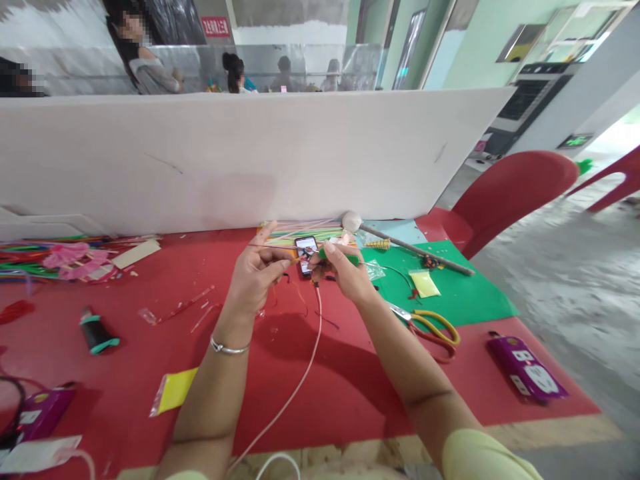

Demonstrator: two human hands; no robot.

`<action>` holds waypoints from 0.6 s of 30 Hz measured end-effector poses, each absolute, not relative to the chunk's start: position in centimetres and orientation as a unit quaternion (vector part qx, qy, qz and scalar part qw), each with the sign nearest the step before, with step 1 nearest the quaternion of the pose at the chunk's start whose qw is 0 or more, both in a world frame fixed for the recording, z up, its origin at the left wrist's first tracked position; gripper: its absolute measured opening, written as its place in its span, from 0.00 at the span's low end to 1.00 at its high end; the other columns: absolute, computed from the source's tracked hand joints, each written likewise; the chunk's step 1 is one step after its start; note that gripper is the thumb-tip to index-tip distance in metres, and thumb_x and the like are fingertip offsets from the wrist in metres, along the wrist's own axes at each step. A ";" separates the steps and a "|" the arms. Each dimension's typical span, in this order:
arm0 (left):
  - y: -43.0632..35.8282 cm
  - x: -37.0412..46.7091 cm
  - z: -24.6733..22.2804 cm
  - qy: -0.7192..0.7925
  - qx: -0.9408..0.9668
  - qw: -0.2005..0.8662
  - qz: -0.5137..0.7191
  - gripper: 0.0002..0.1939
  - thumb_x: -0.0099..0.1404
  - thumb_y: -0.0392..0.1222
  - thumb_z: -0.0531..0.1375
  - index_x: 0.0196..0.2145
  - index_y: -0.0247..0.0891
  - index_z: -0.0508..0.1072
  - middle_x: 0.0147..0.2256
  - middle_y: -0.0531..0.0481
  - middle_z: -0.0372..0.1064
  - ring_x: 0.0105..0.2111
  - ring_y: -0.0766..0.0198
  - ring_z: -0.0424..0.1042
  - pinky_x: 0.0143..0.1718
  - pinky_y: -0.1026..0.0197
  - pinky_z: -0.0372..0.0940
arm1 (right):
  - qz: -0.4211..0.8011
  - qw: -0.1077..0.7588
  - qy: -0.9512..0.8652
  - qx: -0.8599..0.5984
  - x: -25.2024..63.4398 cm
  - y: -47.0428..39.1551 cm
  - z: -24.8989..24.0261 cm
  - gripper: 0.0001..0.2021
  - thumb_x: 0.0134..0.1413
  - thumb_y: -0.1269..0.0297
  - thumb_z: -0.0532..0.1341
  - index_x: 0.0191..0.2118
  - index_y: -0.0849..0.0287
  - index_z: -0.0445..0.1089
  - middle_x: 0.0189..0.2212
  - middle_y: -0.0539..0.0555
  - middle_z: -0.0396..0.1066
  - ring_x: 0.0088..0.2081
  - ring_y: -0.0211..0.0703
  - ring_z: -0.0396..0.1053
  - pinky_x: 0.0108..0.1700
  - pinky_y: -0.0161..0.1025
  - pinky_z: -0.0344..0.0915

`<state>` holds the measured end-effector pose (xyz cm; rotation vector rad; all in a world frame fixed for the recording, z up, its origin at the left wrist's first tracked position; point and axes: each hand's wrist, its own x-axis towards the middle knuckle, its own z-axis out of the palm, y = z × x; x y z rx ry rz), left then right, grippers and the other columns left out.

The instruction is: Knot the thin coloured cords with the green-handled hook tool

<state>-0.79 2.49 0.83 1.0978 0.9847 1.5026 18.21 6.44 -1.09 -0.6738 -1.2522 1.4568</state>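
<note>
My left hand (255,273) pinches a thin orange-brown strand (295,260) between thumb and forefinger, with another finger stretched upward. Just to its right, my right hand (347,270) is closed round a small green-handled tool (353,259); its thin metal tip points at the strand, but its exact kind is hidden by the fingers. Behind both hands lies a lit phone (306,245), partly covered by the fingers. A pale pink cable (320,327) runs from the phone toward me. Short orange and dark strands lie on the red table (280,393) below the hands.
Scissors (435,327) with yellow and red handles lie right, near a white-tipped stick (420,250). A purple power bank (525,367) sits far right. Left are a black-teal cutter (97,333), a yellow packet (175,390) and coloured stems (25,267). A white board (250,160) walls the back.
</note>
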 end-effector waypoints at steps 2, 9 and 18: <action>2.4 -0.7 0.9 0.407 0.453 0.496 0.619 0.50 0.55 0.34 0.73 0.73 0.40 0.62 0.33 0.50 0.80 0.19 0.74 0.60 0.19 0.67 0.54 | 0.609 0.522 -0.526 -0.282 18.3 6.5 -1.2 0.29 0.53 0.34 0.69 0.29 0.61 0.78 0.26 0.55 0.79 0.22 0.38 0.74 0.25 0.37 0.73; 2.5 -0.8 0.7 0.399 0.451 0.499 0.623 0.51 0.54 0.35 0.76 0.73 0.41 0.63 0.31 0.53 0.77 0.21 0.73 0.62 0.21 0.69 0.56 | 0.617 0.525 -0.517 -0.277 18.3 6.6 -1.5 0.27 0.55 0.36 0.69 0.29 0.61 0.78 0.27 0.54 0.79 0.22 0.38 0.74 0.26 0.37 0.74; 2.4 -0.6 1.3 0.390 0.424 0.534 0.619 0.50 0.51 0.35 0.76 0.70 0.40 0.66 0.31 0.54 0.78 0.19 0.75 0.59 0.18 0.68 0.51 | 0.632 0.522 -0.508 -0.264 18.3 6.7 -1.6 0.27 0.57 0.37 0.69 0.30 0.61 0.77 0.27 0.54 0.79 0.22 0.39 0.75 0.26 0.37 0.75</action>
